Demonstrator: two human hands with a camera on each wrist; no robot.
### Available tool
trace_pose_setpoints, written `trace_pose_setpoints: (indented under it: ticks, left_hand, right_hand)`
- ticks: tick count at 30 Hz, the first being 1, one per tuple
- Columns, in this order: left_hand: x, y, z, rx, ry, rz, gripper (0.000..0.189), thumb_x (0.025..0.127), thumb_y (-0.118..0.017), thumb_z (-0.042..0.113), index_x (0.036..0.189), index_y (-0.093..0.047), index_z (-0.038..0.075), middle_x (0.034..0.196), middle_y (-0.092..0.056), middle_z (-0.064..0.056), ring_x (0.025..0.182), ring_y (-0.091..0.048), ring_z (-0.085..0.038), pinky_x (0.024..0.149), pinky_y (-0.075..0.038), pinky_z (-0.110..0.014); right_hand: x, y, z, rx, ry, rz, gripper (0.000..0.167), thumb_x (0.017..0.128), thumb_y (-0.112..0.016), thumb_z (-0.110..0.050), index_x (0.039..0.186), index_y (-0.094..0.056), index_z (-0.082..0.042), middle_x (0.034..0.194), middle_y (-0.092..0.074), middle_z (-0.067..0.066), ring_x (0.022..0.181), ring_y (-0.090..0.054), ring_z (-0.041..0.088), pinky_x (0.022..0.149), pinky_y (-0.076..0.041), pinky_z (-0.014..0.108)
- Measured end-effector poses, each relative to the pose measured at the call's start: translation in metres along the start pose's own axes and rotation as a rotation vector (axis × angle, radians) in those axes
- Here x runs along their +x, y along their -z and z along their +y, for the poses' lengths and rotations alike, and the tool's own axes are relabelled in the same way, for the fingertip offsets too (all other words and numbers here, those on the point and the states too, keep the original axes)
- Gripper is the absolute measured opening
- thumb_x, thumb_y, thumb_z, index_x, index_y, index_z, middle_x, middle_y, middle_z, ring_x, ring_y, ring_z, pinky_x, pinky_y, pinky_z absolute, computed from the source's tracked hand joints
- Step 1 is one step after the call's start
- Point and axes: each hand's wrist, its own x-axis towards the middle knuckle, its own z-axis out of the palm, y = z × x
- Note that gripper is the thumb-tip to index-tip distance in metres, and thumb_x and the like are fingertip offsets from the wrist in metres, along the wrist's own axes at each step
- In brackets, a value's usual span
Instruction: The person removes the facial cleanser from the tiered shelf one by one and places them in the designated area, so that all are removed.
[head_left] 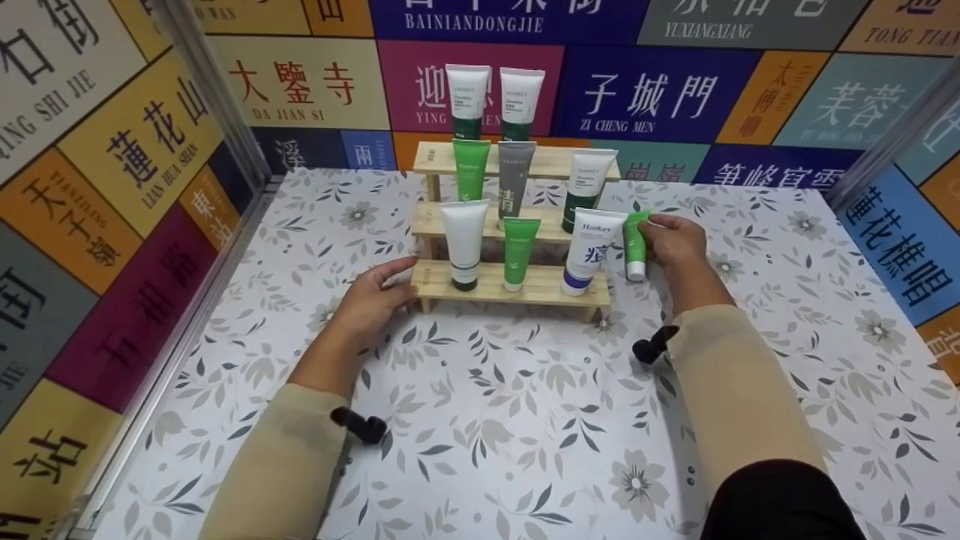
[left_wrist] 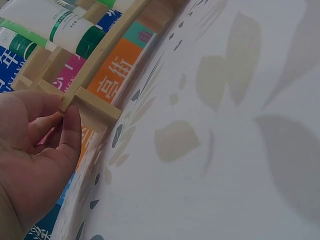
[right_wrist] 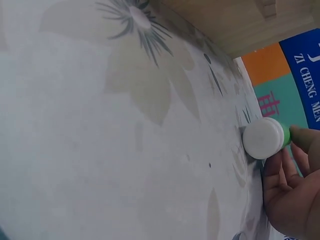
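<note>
My left hand (head_left: 377, 298) pinching wooden rack (head_left: 550, 284) low at one end, my right hand (head_left: 681, 240) gripping green tube (head_left: 635, 246), just beside rack

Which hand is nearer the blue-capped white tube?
Right. The right hand, holding a green tube, is right of the blue-capped tube; the left hand pinches the left end of the wooden rack.

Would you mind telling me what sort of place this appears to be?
Probably a small display or filming booth: colourful lettered panels flank a floral-patterned surface on three sides, and a tiered wooden stand holds cosmetic-style tubes cap-down.
</note>
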Motion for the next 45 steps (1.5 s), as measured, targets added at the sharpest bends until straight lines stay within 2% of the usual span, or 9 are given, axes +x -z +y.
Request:
trace_pose_setpoints:
  ticks: [5, 12, 20, 25, 29, 34, 39, 41, 45]
  left_hand:
    - [0.0, 0.0, 0.001, 0.002, 0.009, -0.002, 0.055, 0.104, -0.061, 0.004, 0.158, -0.053, 0.011, 0.15, -0.063, -0.019, 0.121, -0.07, -0.016, 0.097, -0.056, -0.022]
    - [0.0, 0.0, 0.001, -0.002, 0.015, 0.014, 0.054, 0.104, -0.062, 0.004, 0.157, -0.055, 0.013, 0.149, -0.065, -0.017, 0.118, -0.071, -0.015, 0.095, -0.056, -0.022]
    - [0.001, 0.003, -0.001, 0.027, 0.004, 0.009, 0.055, 0.104, -0.061, 0.006, 0.158, -0.052, 0.013, 0.152, -0.062, -0.018, 0.124, -0.069, -0.019, 0.096, -0.055, -0.02]
    - [0.001, 0.004, 0.0, 0.062, 0.009, 0.016, 0.054, 0.104, -0.062, 0.009, 0.158, -0.054, 0.016, 0.152, -0.062, -0.014, 0.127, -0.068, -0.02, 0.096, -0.054, -0.021]
    - [0.0, 0.003, 0.003, 0.07, 0.015, 0.018, 0.055, 0.104, -0.063, 0.009, 0.158, -0.054, 0.016, 0.153, -0.062, -0.013, 0.127, -0.068, -0.02, 0.096, -0.054, -0.021]
    - [0.001, 0.003, 0.001, 0.063, 0.003, 0.01, 0.056, 0.104, -0.062, 0.009, 0.159, -0.052, 0.014, 0.154, -0.061, -0.015, 0.128, -0.067, -0.02, 0.096, -0.054, -0.019]
    - [0.001, 0.002, 0.0, 0.041, -0.003, 0.009, 0.056, 0.104, -0.063, 0.007, 0.158, -0.053, 0.013, 0.152, -0.062, -0.017, 0.126, -0.069, -0.021, 0.096, -0.056, -0.02]
    - [0.001, 0.002, 0.0, 0.038, -0.005, 0.009, 0.056, 0.103, -0.063, 0.007, 0.158, -0.052, 0.012, 0.152, -0.062, -0.018, 0.125, -0.069, -0.021, 0.096, -0.056, -0.02]
    - [0.001, 0.001, 0.0, 0.04, -0.005, 0.011, 0.056, 0.103, -0.063, 0.007, 0.158, -0.053, 0.013, 0.151, -0.063, -0.017, 0.125, -0.07, -0.019, 0.097, -0.056, -0.021]
  right_hand:
    - [0.001, -0.003, -0.001, -0.083, 0.005, 0.04, 0.048, 0.101, -0.075, -0.033, 0.146, -0.065, -0.018, 0.123, -0.065, -0.003, 0.097, -0.064, 0.008, 0.081, -0.058, 0.023]
    - [0.0, -0.004, -0.003, -0.143, 0.003, 0.026, 0.05, 0.103, -0.071, -0.032, 0.151, -0.062, -0.018, 0.138, -0.064, 0.002, 0.101, -0.065, 0.008, 0.087, -0.057, 0.024]
    - [-0.012, 0.005, -0.002, -0.081, 0.001, -0.043, 0.056, 0.104, -0.069, -0.029, 0.158, -0.054, -0.02, 0.129, -0.066, -0.003, 0.099, -0.069, 0.008, 0.088, -0.059, 0.024]
    - [-0.014, 0.012, -0.001, -0.052, -0.002, -0.075, 0.06, 0.103, -0.071, -0.029, 0.16, -0.052, -0.02, 0.133, -0.065, -0.003, 0.102, -0.071, 0.007, 0.088, -0.061, 0.024]
    - [-0.014, 0.016, -0.002, -0.043, -0.013, -0.072, 0.062, 0.103, -0.071, -0.033, 0.16, -0.051, -0.022, 0.14, -0.062, -0.003, 0.112, -0.068, 0.009, 0.094, -0.061, 0.025]
    - [-0.02, 0.02, -0.005, -0.056, 0.029, -0.071, 0.062, 0.103, -0.07, -0.037, 0.16, -0.051, -0.022, 0.142, -0.064, 0.0, 0.118, -0.067, 0.014, 0.099, -0.059, 0.029]
    - [-0.028, 0.025, -0.011, -0.018, 0.085, -0.089, 0.061, 0.103, -0.071, -0.039, 0.158, -0.052, -0.02, 0.153, -0.06, 0.002, 0.132, -0.064, 0.02, 0.109, -0.056, 0.035]
    - [-0.032, 0.026, -0.017, -0.002, 0.11, -0.087, 0.06, 0.102, -0.072, -0.039, 0.155, -0.055, -0.019, 0.15, -0.06, -0.001, 0.135, -0.062, 0.021, 0.109, -0.056, 0.034]
    - [-0.041, 0.027, -0.032, -0.002, 0.141, -0.072, 0.052, 0.1, -0.075, -0.04, 0.146, -0.062, -0.022, 0.135, -0.065, -0.008, 0.128, -0.064, 0.018, 0.102, -0.058, 0.03]
